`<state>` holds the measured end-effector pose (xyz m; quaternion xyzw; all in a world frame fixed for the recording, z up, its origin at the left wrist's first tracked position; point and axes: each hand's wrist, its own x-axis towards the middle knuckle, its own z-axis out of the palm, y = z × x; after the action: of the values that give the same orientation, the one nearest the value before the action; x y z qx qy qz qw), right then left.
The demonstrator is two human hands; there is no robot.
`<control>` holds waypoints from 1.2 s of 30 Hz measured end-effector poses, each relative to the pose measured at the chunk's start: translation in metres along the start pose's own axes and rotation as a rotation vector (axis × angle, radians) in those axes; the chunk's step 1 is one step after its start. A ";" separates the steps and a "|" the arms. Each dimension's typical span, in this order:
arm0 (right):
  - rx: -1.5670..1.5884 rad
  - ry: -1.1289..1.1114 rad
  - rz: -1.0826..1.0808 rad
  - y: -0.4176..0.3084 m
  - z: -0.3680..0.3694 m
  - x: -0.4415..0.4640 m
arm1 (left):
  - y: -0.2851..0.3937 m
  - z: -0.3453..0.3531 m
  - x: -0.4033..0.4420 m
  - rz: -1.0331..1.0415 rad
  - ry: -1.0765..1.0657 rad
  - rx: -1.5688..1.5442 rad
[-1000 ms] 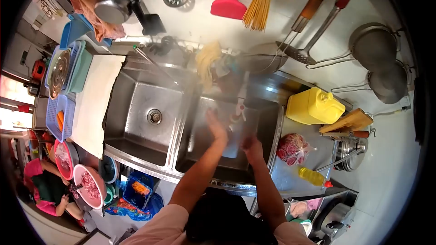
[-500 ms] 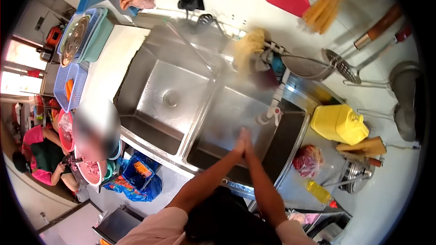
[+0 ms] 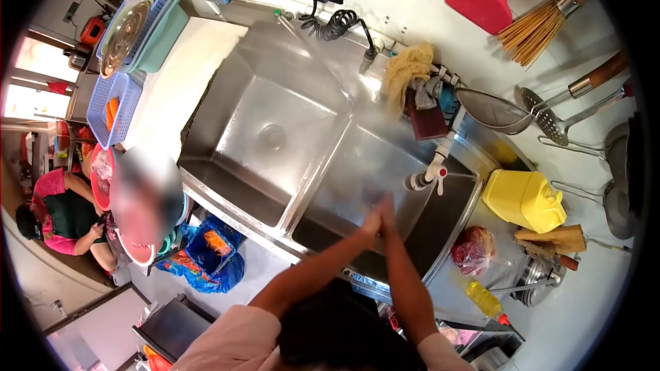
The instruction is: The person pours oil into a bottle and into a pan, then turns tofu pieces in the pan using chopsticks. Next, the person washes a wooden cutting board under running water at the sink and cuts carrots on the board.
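Over the right basin of a steel double sink [image 3: 295,213], my left hand [image 3: 373,221] and my right hand [image 3: 387,210] are pressed together. Their fingers overlap and blur, so I cannot make out how they are bent or whether anything is between them. A white tap with a red-marked handle [image 3: 436,173] stands just beyond them, to the right. Behind the basin hangs a yellow cloth [image 3: 407,75], beside a dark red block [image 3: 426,118]. The left basin [image 3: 271,137] shows its round drain.
Right of the sink are a yellow jug [image 3: 524,199], a bagged red item [image 3: 473,251] and an oil bottle [image 3: 485,300]. A strainer [image 3: 495,110] hangs behind. At the left, a co-worker [image 3: 65,213] sits near basins, below a blue basket [image 3: 113,110].
My hands, apart over the right basin a second ago, have come together. The view has swung, so the sink and wall tools appear turned and shifted.
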<state>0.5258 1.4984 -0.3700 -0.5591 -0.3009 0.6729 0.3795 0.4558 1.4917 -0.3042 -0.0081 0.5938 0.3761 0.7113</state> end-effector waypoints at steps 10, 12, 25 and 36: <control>-0.579 0.026 -0.232 -0.044 0.008 -0.011 | 0.023 -0.018 0.140 -0.182 -0.371 0.311; 0.341 0.047 -0.009 -0.035 -0.004 0.031 | 0.048 0.001 0.109 -0.161 -0.469 -0.043; 0.094 0.111 0.036 -0.051 -0.001 0.149 | 0.034 0.046 0.093 -0.164 -0.323 -0.870; -0.072 -0.055 -0.055 -0.092 0.061 0.002 | 0.034 0.035 0.094 -0.024 -0.322 -0.363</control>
<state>0.4814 1.5499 -0.2829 -0.5453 -0.3502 0.6661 0.3691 0.4677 1.5810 -0.3590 -0.0827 0.3953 0.4647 0.7880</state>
